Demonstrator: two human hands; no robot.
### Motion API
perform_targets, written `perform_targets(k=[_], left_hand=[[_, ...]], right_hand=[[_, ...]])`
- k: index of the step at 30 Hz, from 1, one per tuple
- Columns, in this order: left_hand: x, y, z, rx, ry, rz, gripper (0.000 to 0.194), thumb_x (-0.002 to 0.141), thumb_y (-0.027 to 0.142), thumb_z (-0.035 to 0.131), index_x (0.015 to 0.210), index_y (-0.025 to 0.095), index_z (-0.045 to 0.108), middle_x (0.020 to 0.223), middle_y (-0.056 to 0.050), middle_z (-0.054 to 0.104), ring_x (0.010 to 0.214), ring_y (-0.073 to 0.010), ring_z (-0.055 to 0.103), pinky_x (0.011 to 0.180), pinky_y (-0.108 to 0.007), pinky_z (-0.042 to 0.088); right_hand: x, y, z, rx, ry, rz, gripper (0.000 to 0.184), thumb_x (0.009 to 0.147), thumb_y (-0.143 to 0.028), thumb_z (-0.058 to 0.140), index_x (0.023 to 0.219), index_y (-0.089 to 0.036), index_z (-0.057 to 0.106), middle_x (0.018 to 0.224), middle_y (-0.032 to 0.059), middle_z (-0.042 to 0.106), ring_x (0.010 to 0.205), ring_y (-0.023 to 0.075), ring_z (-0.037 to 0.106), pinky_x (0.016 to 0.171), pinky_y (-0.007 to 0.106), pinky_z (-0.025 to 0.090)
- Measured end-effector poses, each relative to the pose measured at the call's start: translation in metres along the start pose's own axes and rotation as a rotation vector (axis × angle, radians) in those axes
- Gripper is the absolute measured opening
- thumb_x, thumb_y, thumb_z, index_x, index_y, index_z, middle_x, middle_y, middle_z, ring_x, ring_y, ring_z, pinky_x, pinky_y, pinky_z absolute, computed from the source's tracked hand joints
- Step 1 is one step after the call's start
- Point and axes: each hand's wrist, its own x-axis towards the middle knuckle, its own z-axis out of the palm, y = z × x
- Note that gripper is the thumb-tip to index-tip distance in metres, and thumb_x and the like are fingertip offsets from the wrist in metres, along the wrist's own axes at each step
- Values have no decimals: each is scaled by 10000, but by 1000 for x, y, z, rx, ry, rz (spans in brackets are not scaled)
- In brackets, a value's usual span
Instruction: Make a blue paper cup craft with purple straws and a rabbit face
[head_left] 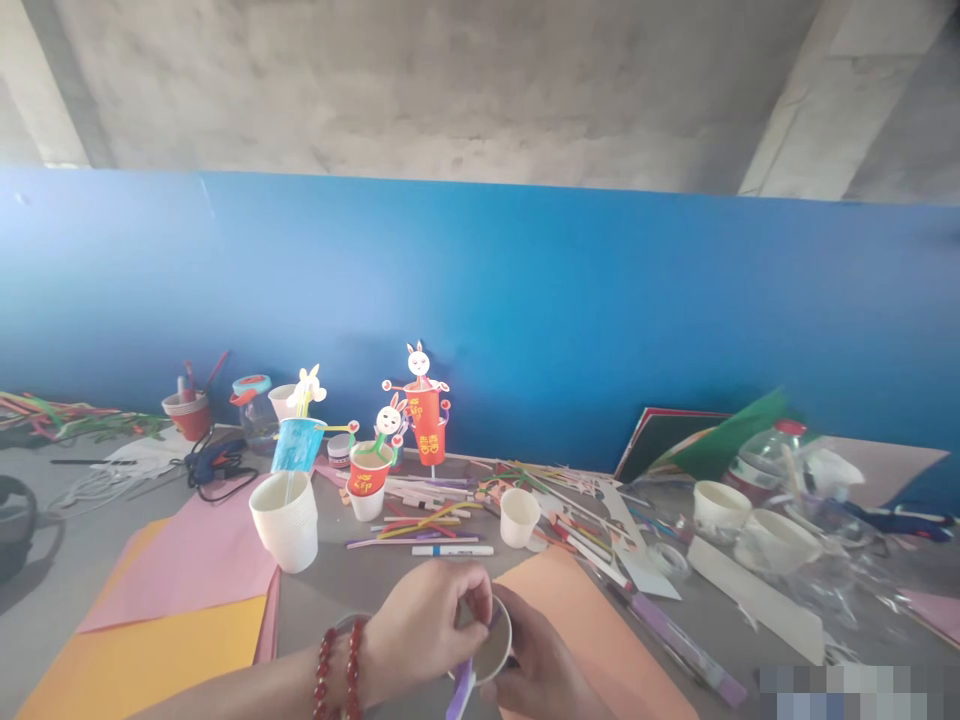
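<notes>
My right hand (544, 655) is wrapped round a paper cup (493, 655) from its right side. The cup's open mouth faces up toward me. My left hand (435, 620), with red bead bracelets on the wrist, reaches over the rim with its fingertips pinched at the mouth. Between them is a purple strip (463, 685), which passes over the near rim and hangs down outside. Its exact kind is hard to make out. An orange paper sheet (592, 620) lies beneath and beside my right hand.
Rabbit-figure cups, one red (429, 430), one small red (371, 470) and one blue (296, 447), stand behind. Stacked white cups (286, 525) are left of my hands, a white cup (519, 518) ahead. A marker (452, 550), coloured sticks and pink paper (191, 555) lie around.
</notes>
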Motion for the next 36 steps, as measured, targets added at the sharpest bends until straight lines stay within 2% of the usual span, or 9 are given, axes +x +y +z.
perform_targets(k=[6,10,14,17,20,23,29,36], left_hand=[[0,3,4,45,33,27,207,659,109,543,764,239,666,566,82,506,514,-112,443,522,-224,291],[1,1,6,55,35,41,224,643,86,536,754,235,661,571,83,520,519,-109,447,527,-219,296],[3,-1,5,47,44,42,225,639,82,531,764,225,653,614,72,577,551,-112,478,537,-212,317],[4,-2,3,40,50,44,225,642,87,533,773,222,656,648,62,629,562,-115,501,542,-212,331],[5,-2,1,27,49,41,245,650,91,528,799,220,673,675,51,675,559,-118,522,535,-213,342],[4,-1,1,8,34,39,270,648,89,520,808,219,695,674,46,688,552,-119,527,522,-210,347],[5,-4,5,-27,43,46,264,648,88,519,786,214,706,596,61,613,522,-113,485,516,-214,336],[14,-19,15,-132,60,62,197,664,112,551,782,197,685,729,17,715,648,-148,599,591,-228,403]], right_hand=[[-1,-2,1,-30,37,24,500,699,-424,824,1115,-186,683,935,41,690,863,238,622,724,286,471],[-2,-3,2,-94,61,87,461,683,-305,805,1111,-180,687,937,38,696,879,247,622,749,298,490],[-3,-4,1,-125,65,133,512,678,-228,780,1178,-203,674,990,40,710,901,244,634,739,280,520],[-4,-2,-1,-115,81,136,639,675,-256,782,1292,-228,618,1055,56,713,907,243,641,711,271,540],[-5,5,-2,-159,118,155,724,645,-286,805,1333,-253,582,1035,52,717,878,242,650,661,256,545],[-5,11,-2,-187,139,153,714,633,-240,798,1317,-268,596,1013,40,720,870,237,658,642,241,541],[-4,10,2,-212,143,151,672,630,-83,703,1275,-257,636,1071,33,755,897,233,687,625,209,524],[-4,6,3,-226,152,139,720,649,-73,698,1314,-310,561,1078,12,760,854,210,710,644,222,539]])
